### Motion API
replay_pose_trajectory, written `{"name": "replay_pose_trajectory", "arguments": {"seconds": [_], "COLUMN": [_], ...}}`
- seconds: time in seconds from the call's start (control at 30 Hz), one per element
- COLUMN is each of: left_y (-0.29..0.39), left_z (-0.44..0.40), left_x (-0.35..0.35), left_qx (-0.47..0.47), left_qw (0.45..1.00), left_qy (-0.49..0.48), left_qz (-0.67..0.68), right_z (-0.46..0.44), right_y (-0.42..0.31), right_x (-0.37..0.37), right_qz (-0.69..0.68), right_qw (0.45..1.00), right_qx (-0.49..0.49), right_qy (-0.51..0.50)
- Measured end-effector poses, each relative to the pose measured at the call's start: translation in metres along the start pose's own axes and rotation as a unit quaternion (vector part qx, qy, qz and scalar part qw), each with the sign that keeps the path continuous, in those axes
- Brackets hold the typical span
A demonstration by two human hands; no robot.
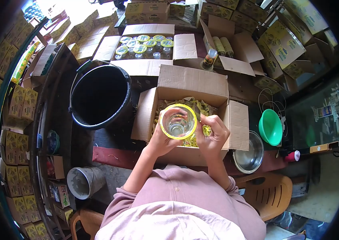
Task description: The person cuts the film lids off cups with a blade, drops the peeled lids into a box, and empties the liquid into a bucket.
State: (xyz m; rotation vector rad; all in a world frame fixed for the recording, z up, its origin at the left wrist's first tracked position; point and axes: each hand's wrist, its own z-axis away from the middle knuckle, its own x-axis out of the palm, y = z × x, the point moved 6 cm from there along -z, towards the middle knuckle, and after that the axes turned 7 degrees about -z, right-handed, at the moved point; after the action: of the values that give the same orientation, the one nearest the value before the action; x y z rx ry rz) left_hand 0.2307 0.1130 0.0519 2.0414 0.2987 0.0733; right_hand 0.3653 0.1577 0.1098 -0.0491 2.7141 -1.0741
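Observation:
My left hand (160, 141) is wrapped round a clear drinking glass (178, 129) with a bright yellow band around its rim. The glass is tipped so that its mouth faces me, and its inside looks bare. Beside the rim, my right hand (213, 134) is closed in a pinch at the yellow band. A small dark sliver shows by those fingertips, too unclear to name. Beneath both hands stands an open cardboard box (193, 78) holding yellow paper shreds (207, 109).
A black bucket (127, 96) stands left of the box. Behind is a carton (147, 29) of yellow-topped glasses (140, 48). On the right are a green bowl (270, 127), a steel bowl (249, 154) and a thread spool (293, 156). A grey bucket (82, 182) sits lower left.

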Motion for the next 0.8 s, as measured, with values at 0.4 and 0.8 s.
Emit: {"name": "replay_pose_trajectory", "arguments": {"seconds": [0.4,0.8], "left_y": [0.004,0.009], "left_z": [-0.003,-0.006], "left_x": [0.002,0.005], "left_qx": [-0.035,-0.005], "left_qw": [0.998,1.0], "left_qy": [-0.036,-0.008], "left_qz": [0.046,0.017], "right_z": [-0.001,-0.003], "right_y": [0.006,-0.002], "right_x": [-0.002,0.002], "right_qz": [-0.02,-0.007], "right_qw": [0.999,1.0], "right_qx": [0.024,-0.006], "right_qy": [-0.013,-0.014]}}
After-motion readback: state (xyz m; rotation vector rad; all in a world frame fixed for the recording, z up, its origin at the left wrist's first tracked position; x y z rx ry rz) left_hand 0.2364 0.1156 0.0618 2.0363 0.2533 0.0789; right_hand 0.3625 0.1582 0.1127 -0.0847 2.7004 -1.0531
